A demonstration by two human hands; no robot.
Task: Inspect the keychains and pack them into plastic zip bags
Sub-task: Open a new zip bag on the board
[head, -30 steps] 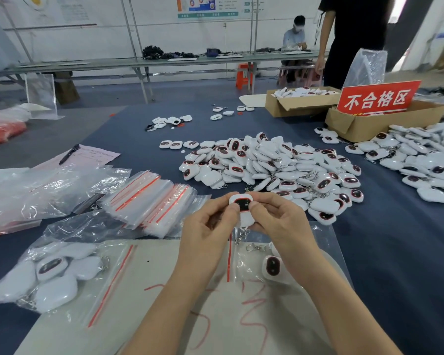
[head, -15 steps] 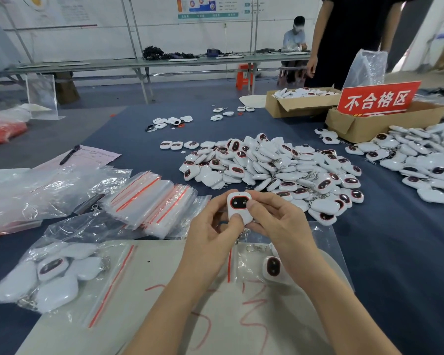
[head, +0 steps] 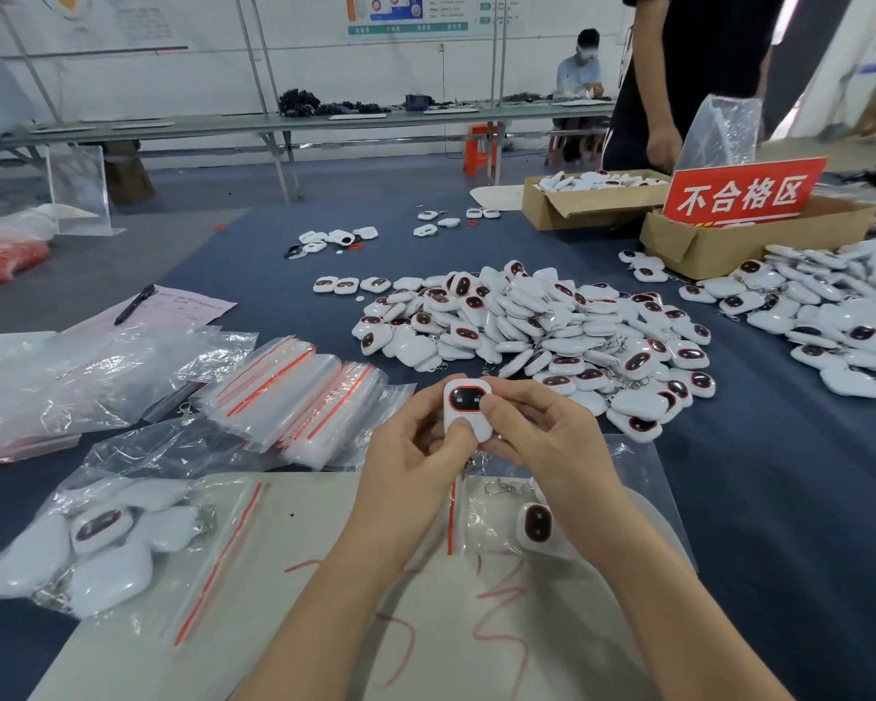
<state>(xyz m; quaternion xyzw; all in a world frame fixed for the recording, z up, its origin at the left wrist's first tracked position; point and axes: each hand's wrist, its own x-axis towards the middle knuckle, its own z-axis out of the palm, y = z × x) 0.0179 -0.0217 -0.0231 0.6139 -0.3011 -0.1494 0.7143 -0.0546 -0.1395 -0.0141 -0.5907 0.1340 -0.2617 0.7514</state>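
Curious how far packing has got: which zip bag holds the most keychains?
The zip bag at the near left, with several white keychains inside. The middle bag shows only one keychain, and the stacked bags behind look empty.

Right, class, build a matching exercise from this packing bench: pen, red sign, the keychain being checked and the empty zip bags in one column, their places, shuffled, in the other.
1 pen
2 red sign
3 keychain
4 empty zip bags

A pinched between left hand and right hand
B on the pink form
C left of the keychain pile
D in a cardboard box

Pairs: 1-B, 2-D, 3-A, 4-C
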